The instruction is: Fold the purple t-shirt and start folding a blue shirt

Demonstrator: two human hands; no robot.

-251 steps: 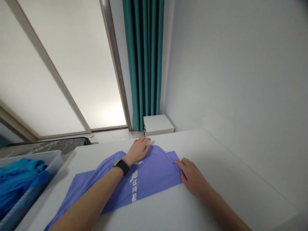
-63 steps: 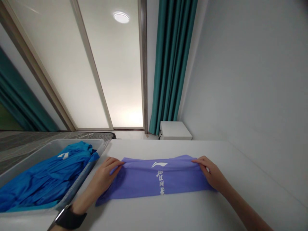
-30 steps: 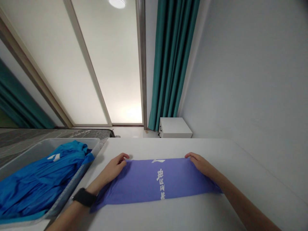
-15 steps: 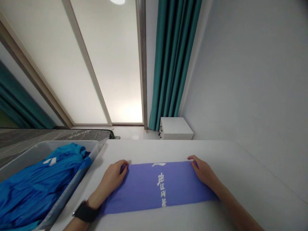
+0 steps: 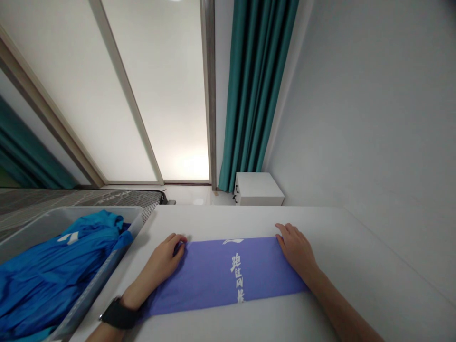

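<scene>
The folded purple cloth [image 5: 210, 280] lies flat on the white bench [image 5: 221, 221] as a long band, running crosswise between the two hands, with its white print [image 5: 235, 278] near the middle. The left hand [image 5: 158, 266] sits at the band's left end, its fingers [image 5: 174, 242] together and lightly curled at the edge; whether they pinch any cloth cannot be told. The right hand [image 5: 295, 249] lies on the right end, its fingers [image 5: 287, 232] spread apart and flat, clamped on nothing, with the tips reaching past the far edge onto the bench.

Flat, even pressure from both hands seems the surest way to keep this band square, as a tight grip at one end could drag it askew. The small ruck beside the left fingers is the spot to smooth. Left of those fingers, a grey plastic tub [image 5: 71, 209] holds a crumpled blue jacket [image 5: 53, 280], close enough that the left forearm needs care.
</scene>
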